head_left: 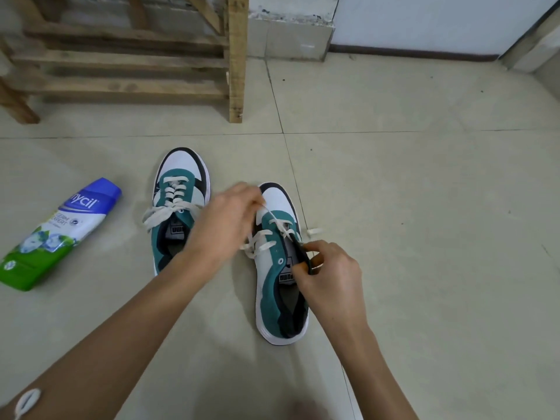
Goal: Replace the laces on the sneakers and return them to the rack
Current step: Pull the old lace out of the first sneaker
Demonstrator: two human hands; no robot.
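Two white, teal and black sneakers stand side by side on the tiled floor, toes pointing away from me. The left sneaker (pixel 178 201) is laced with a cream lace, its loose ends spilling over the left side. The right sneaker (pixel 280 268) is partly laced. My left hand (pixel 227 219) pinches a strand of the cream lace (pixel 266 242) and holds it taut above the toe. My right hand (pixel 328 278) pinches the right side of the sneaker's upper by the eyelets. One lace tip (pixel 313 231) lies on the floor to the right.
A blue, white and green powder bottle (pixel 57 234) lies on its side on the floor at the left. A wooden slatted rack (pixel 136 59) stands at the back left against the wall. Open floor tiles stretch to the right.
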